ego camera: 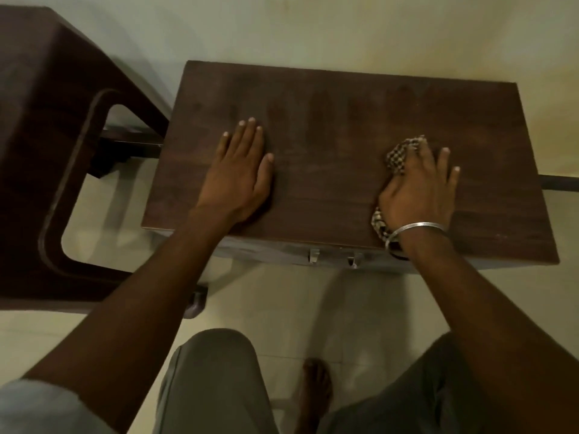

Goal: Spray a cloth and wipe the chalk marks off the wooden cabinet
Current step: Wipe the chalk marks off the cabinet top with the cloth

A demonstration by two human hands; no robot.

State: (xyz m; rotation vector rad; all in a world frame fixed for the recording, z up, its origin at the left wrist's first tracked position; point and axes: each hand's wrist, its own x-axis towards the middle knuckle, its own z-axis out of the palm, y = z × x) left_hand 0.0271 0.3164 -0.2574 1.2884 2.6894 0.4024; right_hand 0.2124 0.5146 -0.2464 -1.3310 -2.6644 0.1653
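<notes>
Head view: left hand (241, 180), flat and open, steadies the cabinet (329, 120); right hand (419, 195), spread flat on the cloth (398, 155), should press firmly in overlapping strokes.

Your left hand (239, 170) lies flat on the cabinet (329, 126). Your right hand (419, 189) presses the cloth (399, 153) on it.
</notes>
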